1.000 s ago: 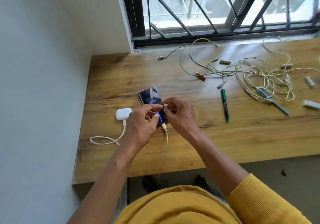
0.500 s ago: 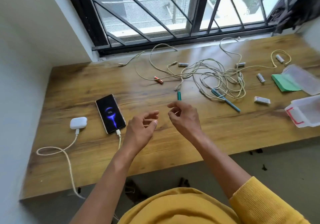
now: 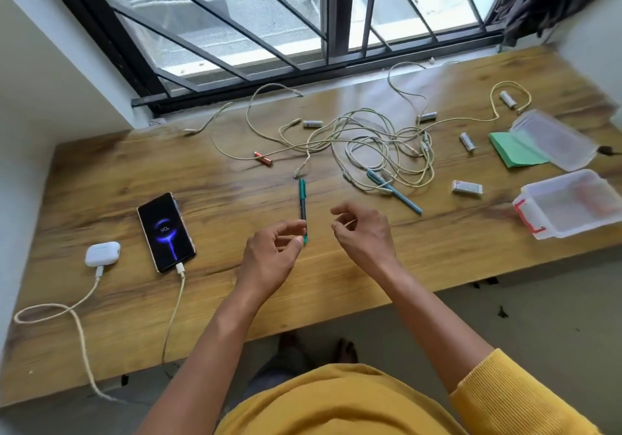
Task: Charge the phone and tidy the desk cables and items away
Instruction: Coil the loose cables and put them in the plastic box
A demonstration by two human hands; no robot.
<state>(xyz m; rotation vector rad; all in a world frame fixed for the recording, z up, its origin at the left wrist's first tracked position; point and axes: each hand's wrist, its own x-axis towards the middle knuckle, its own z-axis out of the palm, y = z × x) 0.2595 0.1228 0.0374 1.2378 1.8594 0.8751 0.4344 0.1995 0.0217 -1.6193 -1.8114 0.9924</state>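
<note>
on the desk (image 3: 336, 293) both hands, left hand (image 3: 272, 256) and right hand (image 3: 365, 232), have left the phone (image 3: 166, 232), each grip released

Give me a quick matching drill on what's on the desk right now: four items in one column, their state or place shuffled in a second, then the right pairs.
Items:
1. phone
2. green pen
3. blue pen
4. clear tub

States:
A. lying in the tangle of cables
B. plugged in, screen lit
C. empty, at the desk's right end
D. lying between the hands, apart from the tangle

Pairs: 1-B, 2-D, 3-A, 4-C
</note>
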